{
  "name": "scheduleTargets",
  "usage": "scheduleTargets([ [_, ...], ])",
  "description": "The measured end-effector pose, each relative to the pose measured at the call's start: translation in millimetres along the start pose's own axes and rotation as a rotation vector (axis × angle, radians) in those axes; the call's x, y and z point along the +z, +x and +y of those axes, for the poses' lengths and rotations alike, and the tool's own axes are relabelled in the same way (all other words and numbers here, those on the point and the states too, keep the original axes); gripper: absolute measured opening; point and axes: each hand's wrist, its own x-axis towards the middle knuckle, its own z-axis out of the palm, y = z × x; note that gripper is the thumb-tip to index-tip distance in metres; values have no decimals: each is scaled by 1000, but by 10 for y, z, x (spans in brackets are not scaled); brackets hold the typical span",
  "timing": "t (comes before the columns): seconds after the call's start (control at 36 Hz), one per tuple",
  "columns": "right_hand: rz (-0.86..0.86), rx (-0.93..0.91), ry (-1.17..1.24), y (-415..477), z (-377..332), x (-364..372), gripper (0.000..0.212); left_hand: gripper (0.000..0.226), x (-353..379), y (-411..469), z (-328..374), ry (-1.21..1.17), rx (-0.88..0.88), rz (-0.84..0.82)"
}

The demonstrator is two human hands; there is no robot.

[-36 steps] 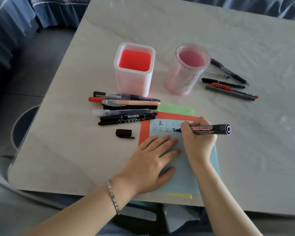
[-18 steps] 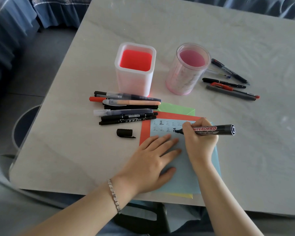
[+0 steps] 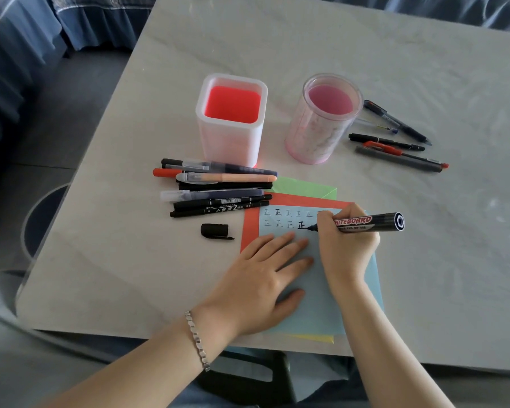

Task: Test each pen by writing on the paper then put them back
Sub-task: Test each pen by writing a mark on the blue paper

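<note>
Whiteboard marker [image 3: 365, 223]: judged light, with a rigid, fairly slick plastic barrel; best gripped low, near the tip. Black body, red-and-white label, tip touching the blue paper [image 3: 315, 304] at the second row of characters. Right hand [image 3: 346, 245] pinches it. Left hand [image 3: 256, 278] lies flat with straight fingers, pinning the sheet. A black cap [image 3: 214, 230], probably its own, lies to the left on the bench [image 3: 424, 260].

Pale marbled table [image 3: 424, 69], grey floor [image 3: 71, 113] at left, blue fabric [image 3: 86, 19] beyond, soft glare on tabletop
</note>
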Motion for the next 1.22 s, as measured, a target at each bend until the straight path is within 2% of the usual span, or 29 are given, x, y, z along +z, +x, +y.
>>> scheduleTargets([
  [0.08, 3, 7, 88, 0, -28, -17, 23, 44, -6, -1, -1, -2, 1, -1],
  [0.19, 49, 86, 219, 21, -70, -83, 34, 45, -4, -4, -7, 13, 1, -20],
  [0.31, 56, 188, 328, 82, -79, -224, 29, 46, 6, -8, -19, 33, 11, -42],
  [0.47, 7, 286, 289, 148, -91, -458, 29, 39, -18, -14, -25, -22, 6, -7],
  [0.56, -46, 357, 270, 155, -108, -516, 26, 33, -78, -18, -14, -84, -55, 110],
  [0.69, -124, 408, 283, 82, -123, -568, 27, 35, -301, 0, -106, 92, -297, 269],
  [0.78, -161, 423, 289, 36, -131, -582, 27, 37, -448, -62, -219, 199, -423, 270],
  [0.94, -228, 440, 300, -44, -193, -574, 28, 32, -573, -236, -430, 272, -432, 136],
  [1.0, -249, 424, 301, -70, -216, -569, 27, 33, -596, -230, -395, 176, -486, 101],
  [1.14, -341, 360, 368, -135, -330, -580, 18, 22, -683, -118, -101, -433, -690, 237],
  [1.22, -379, 402, 526, -165, -412, -611, 19, 20, -710, -33, 55, -708, -704, 257],
])
